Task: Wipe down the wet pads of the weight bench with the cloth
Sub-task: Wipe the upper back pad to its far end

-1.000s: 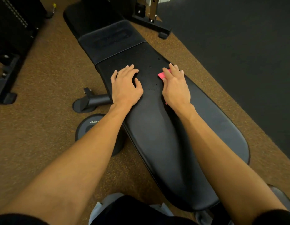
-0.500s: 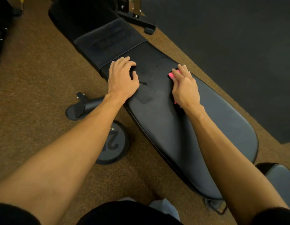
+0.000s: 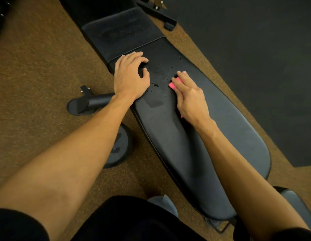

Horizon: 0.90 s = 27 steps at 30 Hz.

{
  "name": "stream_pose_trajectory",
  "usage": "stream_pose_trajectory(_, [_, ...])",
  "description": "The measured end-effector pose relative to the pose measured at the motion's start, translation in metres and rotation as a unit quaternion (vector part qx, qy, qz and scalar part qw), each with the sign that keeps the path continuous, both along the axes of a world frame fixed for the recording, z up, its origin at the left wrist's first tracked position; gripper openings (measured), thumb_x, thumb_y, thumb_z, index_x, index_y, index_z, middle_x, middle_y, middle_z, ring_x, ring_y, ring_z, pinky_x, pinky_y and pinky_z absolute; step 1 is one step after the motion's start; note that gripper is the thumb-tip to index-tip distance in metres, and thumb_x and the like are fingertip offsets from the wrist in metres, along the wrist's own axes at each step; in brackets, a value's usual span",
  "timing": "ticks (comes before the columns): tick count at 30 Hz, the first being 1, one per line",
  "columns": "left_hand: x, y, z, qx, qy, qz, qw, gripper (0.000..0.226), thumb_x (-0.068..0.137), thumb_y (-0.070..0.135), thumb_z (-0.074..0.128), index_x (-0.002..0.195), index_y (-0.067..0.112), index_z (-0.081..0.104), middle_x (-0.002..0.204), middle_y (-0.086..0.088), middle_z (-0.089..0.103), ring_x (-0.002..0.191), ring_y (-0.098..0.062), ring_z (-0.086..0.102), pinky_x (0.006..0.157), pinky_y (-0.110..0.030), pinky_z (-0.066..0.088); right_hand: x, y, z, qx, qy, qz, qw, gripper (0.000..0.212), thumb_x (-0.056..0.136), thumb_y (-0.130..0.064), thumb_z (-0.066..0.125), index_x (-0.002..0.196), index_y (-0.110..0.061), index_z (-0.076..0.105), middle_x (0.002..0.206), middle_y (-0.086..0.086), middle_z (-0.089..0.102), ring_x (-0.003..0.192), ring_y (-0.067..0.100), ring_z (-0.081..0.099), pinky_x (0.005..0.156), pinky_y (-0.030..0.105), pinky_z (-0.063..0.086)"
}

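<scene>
The black weight bench runs diagonally; its long back pad (image 3: 229, 136) lies under both my hands and the smaller pad (image 3: 121, 32) sits beyond it. Water droplets (image 3: 161, 73) speckle the long pad between my hands. My right hand (image 3: 191, 98) presses flat on a pink cloth (image 3: 174, 84), of which only a corner shows past my fingertips. My left hand (image 3: 130, 75) rests on the pad's left edge with fingers loosely bent, holding nothing.
A round weight plate (image 3: 120, 146) and a bench foot tube (image 3: 92, 103) lie on the brown carpet to the left. A dark floor mat (image 3: 264, 66) covers the right side. A black frame base (image 3: 158, 13) stands at the top. Another pad (image 3: 299, 206) shows at the bottom right.
My right hand has slid the pink cloth leftward toward the middle of the pad, into the droplets. My left hand has stayed on the left edge. The camera view has shifted.
</scene>
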State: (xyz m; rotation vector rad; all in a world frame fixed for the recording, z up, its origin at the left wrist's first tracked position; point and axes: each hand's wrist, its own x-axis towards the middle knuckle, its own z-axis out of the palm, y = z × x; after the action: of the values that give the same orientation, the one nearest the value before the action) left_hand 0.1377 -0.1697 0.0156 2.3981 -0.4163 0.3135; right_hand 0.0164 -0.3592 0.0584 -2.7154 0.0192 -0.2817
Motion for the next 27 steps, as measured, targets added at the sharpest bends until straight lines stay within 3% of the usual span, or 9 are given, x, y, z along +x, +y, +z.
stream_pose_trajectory(3, [-0.001,-0.002,-0.001,0.001,-0.001,0.002,1.0,0.034,0.097,0.033,0.056,0.127,0.026,0.071,0.148,0.007,0.062,0.145,-0.011,0.048,0.129,-0.037,0.023,-0.026,0.002,0.002,-0.001,0.006,0.13,0.991,0.034,0.113,-0.016,0.056,0.144,-0.009,0.068,0.162,0.01,0.052,0.158,0.025,0.038,0.131,0.038,0.031])
stream_pose_trajectory(5, [0.0,-0.001,0.0,0.003,0.002,0.001,1.0,0.034,0.098,0.033,0.055,0.128,0.026,0.071,0.149,0.007,0.062,0.146,-0.011,0.048,0.13,-0.037,0.023,-0.04,-0.015,0.004,-0.003,0.012,0.157,0.988,0.034,0.112,-0.014,0.058,0.145,-0.01,0.067,0.164,0.007,0.051,0.159,0.022,0.037,0.132,0.038,0.03])
stream_pose_trajectory(11, [0.0,-0.001,0.001,0.001,0.002,0.006,1.0,0.035,0.098,0.031,0.054,0.128,0.026,0.071,0.149,0.006,0.062,0.146,-0.012,0.048,0.13,-0.038,0.023,0.005,-0.008,-0.002,0.008,-0.002,-0.039,0.999,0.036,0.115,-0.021,0.052,0.144,-0.005,0.067,0.163,0.012,0.05,0.159,0.029,0.036,0.13,0.033,0.029])
stream_pose_trajectory(13, [0.0,-0.001,-0.001,-0.002,0.0,0.005,1.0,0.035,0.097,0.03,0.054,0.127,0.025,0.072,0.149,0.005,0.063,0.146,-0.013,0.048,0.129,-0.038,0.024,0.018,0.014,-0.003,0.009,-0.007,-0.017,1.0,0.036,0.114,-0.02,0.053,0.143,-0.004,0.067,0.162,0.013,0.051,0.158,0.031,0.037,0.129,0.039,0.033])
stream_pose_trajectory(17, [0.001,0.0,-0.003,-0.011,0.001,0.007,1.0,0.036,0.096,0.028,0.054,0.127,0.023,0.072,0.148,0.004,0.063,0.145,-0.013,0.049,0.129,-0.037,0.024,-0.005,0.013,0.004,-0.005,0.012,0.149,0.989,0.034,0.112,-0.014,0.056,0.144,-0.007,0.067,0.161,0.012,0.053,0.158,0.026,0.039,0.131,0.031,0.027])
stream_pose_trajectory(19, [0.002,0.001,-0.003,-0.017,0.0,0.011,1.0,0.035,0.096,0.028,0.054,0.127,0.023,0.072,0.148,0.004,0.064,0.145,-0.013,0.05,0.13,-0.037,0.024,-0.014,-0.003,0.006,-0.003,0.01,0.138,0.99,0.034,0.112,-0.016,0.056,0.143,-0.008,0.068,0.161,0.01,0.054,0.157,0.025,0.04,0.131,0.033,0.03])
stream_pose_trajectory(24, [0.002,0.0,-0.003,-0.017,0.002,0.01,1.0,0.034,0.097,0.028,0.055,0.127,0.024,0.072,0.148,0.004,0.063,0.145,-0.013,0.05,0.13,-0.038,0.024,0.032,0.004,0.001,0.013,0.007,-0.017,1.0,0.038,0.115,-0.022,0.051,0.145,-0.005,0.066,0.163,0.014,0.051,0.158,0.03,0.037,0.129,0.045,0.035])
stream_pose_trajectory(27, [0.002,0.001,-0.004,-0.023,0.0,0.01,1.0,0.034,0.096,0.026,0.055,0.126,0.024,0.072,0.148,0.004,0.064,0.144,-0.013,0.05,0.129,-0.037,0.024,0.037,0.024,0.0,-0.001,0.004,0.047,0.999,0.036,0.113,-0.021,0.053,0.143,-0.006,0.067,0.161,0.014,0.053,0.156,0.031,0.041,0.127,0.046,0.038])
